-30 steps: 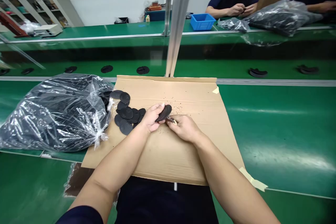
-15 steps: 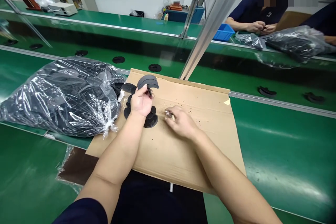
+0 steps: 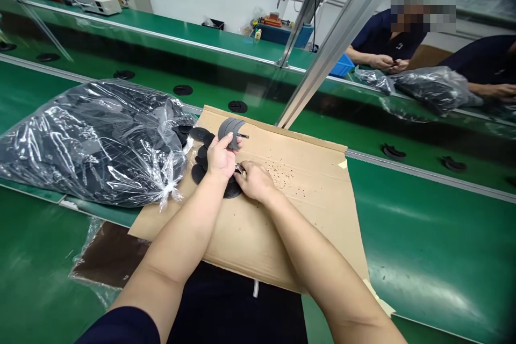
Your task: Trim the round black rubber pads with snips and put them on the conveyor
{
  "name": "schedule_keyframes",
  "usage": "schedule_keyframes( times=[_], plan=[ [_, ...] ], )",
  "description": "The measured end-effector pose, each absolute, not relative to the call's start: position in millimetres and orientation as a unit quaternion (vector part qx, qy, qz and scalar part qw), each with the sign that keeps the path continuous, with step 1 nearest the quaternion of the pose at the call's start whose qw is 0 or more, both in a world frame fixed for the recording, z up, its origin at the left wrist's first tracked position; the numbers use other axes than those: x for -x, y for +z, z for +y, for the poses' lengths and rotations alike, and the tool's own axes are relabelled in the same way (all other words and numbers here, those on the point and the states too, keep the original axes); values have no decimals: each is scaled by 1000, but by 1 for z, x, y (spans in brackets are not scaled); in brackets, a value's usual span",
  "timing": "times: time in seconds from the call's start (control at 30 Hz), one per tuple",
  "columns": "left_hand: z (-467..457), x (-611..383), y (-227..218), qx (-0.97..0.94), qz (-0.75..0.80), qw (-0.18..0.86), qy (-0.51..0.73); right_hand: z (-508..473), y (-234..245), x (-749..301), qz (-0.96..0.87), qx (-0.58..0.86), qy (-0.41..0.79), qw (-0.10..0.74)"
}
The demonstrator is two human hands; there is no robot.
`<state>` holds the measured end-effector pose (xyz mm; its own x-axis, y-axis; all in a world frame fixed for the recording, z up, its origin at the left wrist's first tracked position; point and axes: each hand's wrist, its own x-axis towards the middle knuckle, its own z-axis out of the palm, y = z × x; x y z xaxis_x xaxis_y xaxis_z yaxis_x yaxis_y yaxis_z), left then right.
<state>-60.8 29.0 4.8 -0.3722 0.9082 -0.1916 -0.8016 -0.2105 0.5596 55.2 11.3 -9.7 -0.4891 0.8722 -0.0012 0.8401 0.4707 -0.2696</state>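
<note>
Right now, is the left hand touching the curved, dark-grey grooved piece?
Touching: the head view shows the left hand gripping the piece, thumb laid over it.

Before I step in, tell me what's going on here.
A person works with bare hands over a cardboard sheet. The left hand holds up a curved black piece; close by, the right hand grips a small metal tool, mostly hidden. Black discs lie about the left hand, a filled plastic bag sits farther left, and dark specks dot the cardboard.

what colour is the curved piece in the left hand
The curved piece is dark grey, best seen in the head view.
</note>
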Motion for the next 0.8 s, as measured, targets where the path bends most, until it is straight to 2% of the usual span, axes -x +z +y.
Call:
schedule_keyframes(
  times=[0.17,0.27,0.33,0.4,0.47,0.53,0.7,0.8],
  plan=[
    [33,63,-1,-95,289,545,781,11,-11,-62,-863,484,122,74],
    [34,62,-3,-123,309,539,774,9,-5,-86,-809,538,200,129],
    [32,56,-5,-161,339,552,744,7,-2,-106,-717,561,347,225],
    [28,47,-7,-208,364,586,694,5,-2,-126,-574,513,550,324],
    [21,34,-9,-259,372,630,630,5,-6,-141,-422,420,717,363],
    [13,22,-12,-302,367,667,573,6,-11,-151,-317,351,807,354],
    [3,5,-21,-359,351,676,540,11,-21,-157,-235,365,838,331],
    [5,4,-25,-325,393,652,561,9,-21,-152,-248,421,785,380]
  ],
)
